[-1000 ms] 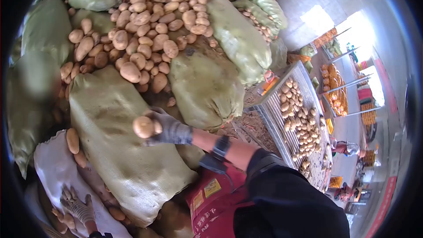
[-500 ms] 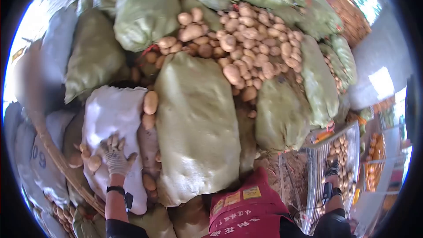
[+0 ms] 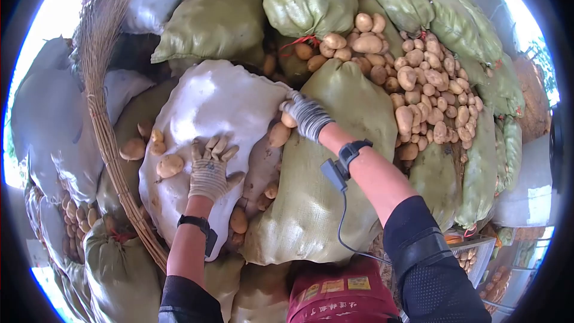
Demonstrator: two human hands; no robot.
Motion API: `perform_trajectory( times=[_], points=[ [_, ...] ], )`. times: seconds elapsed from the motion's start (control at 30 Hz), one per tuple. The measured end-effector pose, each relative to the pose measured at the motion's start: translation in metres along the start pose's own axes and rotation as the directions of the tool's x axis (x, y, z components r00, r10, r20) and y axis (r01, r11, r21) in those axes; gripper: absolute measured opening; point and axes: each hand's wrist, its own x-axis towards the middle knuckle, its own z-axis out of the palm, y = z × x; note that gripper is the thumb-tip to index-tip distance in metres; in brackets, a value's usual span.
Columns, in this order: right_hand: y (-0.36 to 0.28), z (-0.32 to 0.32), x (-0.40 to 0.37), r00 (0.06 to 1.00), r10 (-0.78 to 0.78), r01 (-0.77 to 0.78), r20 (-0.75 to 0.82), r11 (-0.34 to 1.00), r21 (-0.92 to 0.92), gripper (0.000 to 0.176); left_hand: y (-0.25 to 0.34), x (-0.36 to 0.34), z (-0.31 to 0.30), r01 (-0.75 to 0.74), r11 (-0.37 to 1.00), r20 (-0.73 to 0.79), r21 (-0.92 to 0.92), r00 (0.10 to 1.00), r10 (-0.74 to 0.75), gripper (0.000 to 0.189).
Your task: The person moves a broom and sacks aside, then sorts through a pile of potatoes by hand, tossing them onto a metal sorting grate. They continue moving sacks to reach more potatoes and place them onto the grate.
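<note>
My left hand (image 3: 210,170), in a striped work glove, lies with fingers spread on a white sack (image 3: 206,107). A loose potato (image 3: 170,166) rests on the sack just left of that hand. My right hand (image 3: 305,115), gloved too, has its fingers curled at the upper right corner of the white sack, where it pinches the fabric. Below its fingertips several potatoes (image 3: 279,134) sit in the gap beside a large green sack (image 3: 323,191).
A long twig broom (image 3: 107,125) curves down the left side. Filled green sacks (image 3: 311,0) line the back. A heap of loose potatoes (image 3: 430,84) lies at the right. A metal-sided crate (image 3: 478,257) stands at lower right, and a red apron (image 3: 341,293) shows at the bottom.
My right hand has come from the crate area at lower right to the white sack's corner. My left hand stays on the sack. The view has shifted left.
</note>
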Motion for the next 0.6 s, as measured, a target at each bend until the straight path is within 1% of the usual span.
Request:
perform_trajectory(
  times=[0.03, 0.07, 0.1, 0.13, 0.17, 0.23, 0.27, 0.33, 0.37, 0.4, 0.43, 0.47, 0.5, 0.53, 0.57, 0.6],
  points=[
    [0.021, 0.009, 0.018, 0.991, -0.133, 0.135, 0.025, 0.984, -0.113, 0.043, -0.001, 0.0, 0.001, 0.013, 1.0, 0.015, -0.004, 1.0, -0.013, 0.077],
    [0.014, -0.005, 0.012, 0.963, -0.246, 0.268, 0.111, 0.922, -0.279, 0.047, -0.002, 0.0, 0.001, 0.011, 1.0, 0.009, -0.003, 1.0, -0.011, 0.077],
    [-0.004, -0.026, 0.001, 0.918, -0.337, 0.395, 0.209, 0.815, -0.424, 0.051, -0.001, 0.001, 0.002, 0.002, 1.0, 0.001, -0.002, 1.0, -0.002, 0.077],
    [-0.02, -0.033, -0.004, 0.933, -0.284, 0.356, 0.22, 0.811, -0.465, 0.06, 0.0, 0.001, 0.002, 0.013, 1.0, 0.01, -0.005, 1.0, -0.013, 0.077],
    [-0.035, -0.037, -0.012, 0.932, -0.28, 0.359, 0.231, 0.812, -0.461, 0.06, 0.0, 0.0, 0.0, 0.018, 1.0, 0.021, -0.011, 1.0, -0.018, 0.077],
    [-0.061, -0.041, -0.025, 0.885, -0.131, 0.424, 0.448, 0.627, -0.654, 0.058, 0.0, 0.001, -0.003, 0.019, 0.999, 0.043, -0.026, 0.999, -0.018, 0.077],
    [-0.067, -0.038, -0.034, 0.871, -0.135, 0.443, 0.473, 0.634, -0.634, 0.055, 0.001, 0.003, -0.004, 0.026, 0.999, 0.043, -0.036, 0.999, -0.024, 0.075],
    [-0.071, -0.023, -0.044, 0.88, -0.088, 0.345, 0.467, 0.796, -0.498, 0.054, -0.001, 0.001, -0.006, 0.004, 0.999, 0.042, -0.05, 0.999, -0.002, 0.075],
    [-0.055, 0.003, -0.042, 0.934, -0.145, 0.293, 0.328, 0.837, -0.463, 0.058, -0.002, 0.0, -0.006, -0.009, 0.998, 0.037, -0.063, 0.999, 0.011, 0.074],
    [-0.05, 0.017, -0.044, 0.953, -0.213, 0.289, 0.217, 0.853, -0.433, 0.066, -0.005, -0.001, -0.004, -0.021, 0.997, 0.025, -0.074, 0.999, 0.023, 0.074],
    [-0.05, 0.029, -0.044, 0.97, -0.158, 0.228, 0.185, 0.857, -0.462, 0.071, -0.007, -0.002, -0.001, -0.035, 0.998, 0.002, -0.05, 0.999, 0.035, 0.073],
    [-0.045, 0.042, -0.043, 0.983, -0.109, 0.162, 0.15, 0.896, -0.413, 0.071, -0.007, -0.001, 0.001, -0.054, 0.998, -0.027, -0.035, 0.998, 0.054, 0.073],
    [-0.043, 0.054, -0.045, 0.992, -0.045, 0.085, 0.117, 0.927, -0.366, 0.071, -0.007, 0.0, 0.001, -0.022, 0.999, -0.021, -0.027, 1.0, 0.021, 0.073],
    [-0.051, 0.056, -0.05, 0.989, -0.064, 0.109, 0.135, 0.928, -0.358, 0.071, -0.006, -0.001, 0.001, -0.039, 0.999, -0.038, -0.013, 0.999, 0.039, 0.073],
    [-0.059, 0.055, -0.055, 0.968, -0.063, 0.176, 0.244, 0.862, -0.476, 0.073, -0.007, -0.002, 0.0, -0.062, 0.998, -0.051, 0.005, 0.997, 0.062, 0.073],
    [-0.07, 0.054, -0.059, 0.938, -0.05, 0.253, 0.344, 0.776, -0.578, 0.075, -0.009, -0.003, -0.001, -0.043, 0.999, -0.044, 0.016, 0.998, 0.044, 0.073]
  ],
)
